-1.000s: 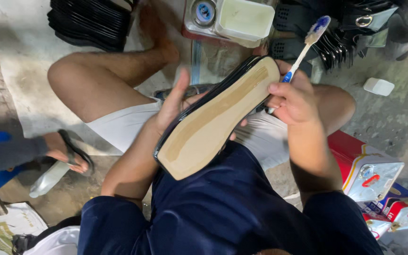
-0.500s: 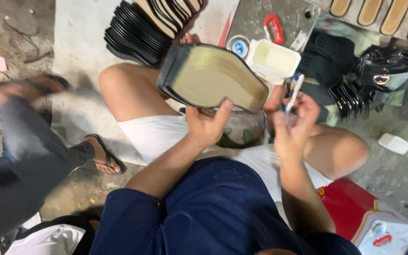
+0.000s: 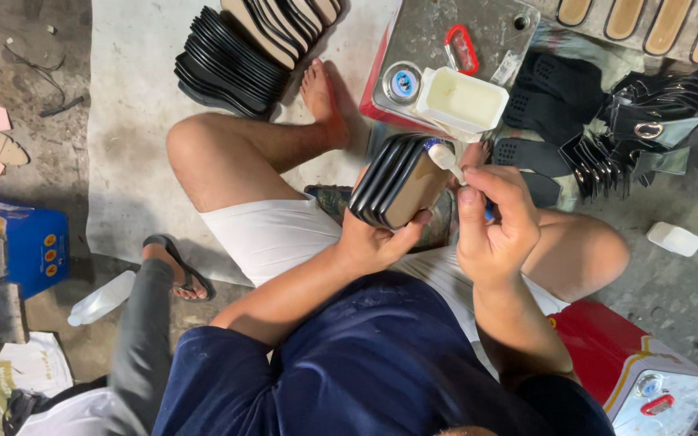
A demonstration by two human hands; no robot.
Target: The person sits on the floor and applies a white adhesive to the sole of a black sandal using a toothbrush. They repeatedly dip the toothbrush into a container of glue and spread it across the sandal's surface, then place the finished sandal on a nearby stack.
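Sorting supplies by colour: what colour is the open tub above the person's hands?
White tub with cream-coloured contents, seen in the head view.

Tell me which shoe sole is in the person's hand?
The black-edged tan sole gripped by the left hand; the other soles lie stacked on the floor.

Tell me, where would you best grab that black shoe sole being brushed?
Grip the shoe sole at its near end, from below, as the left hand does: thumb on the tan face, fingers behind. It is flat and tilted up, so this probably leaves the far end free for the brush in the right hand.
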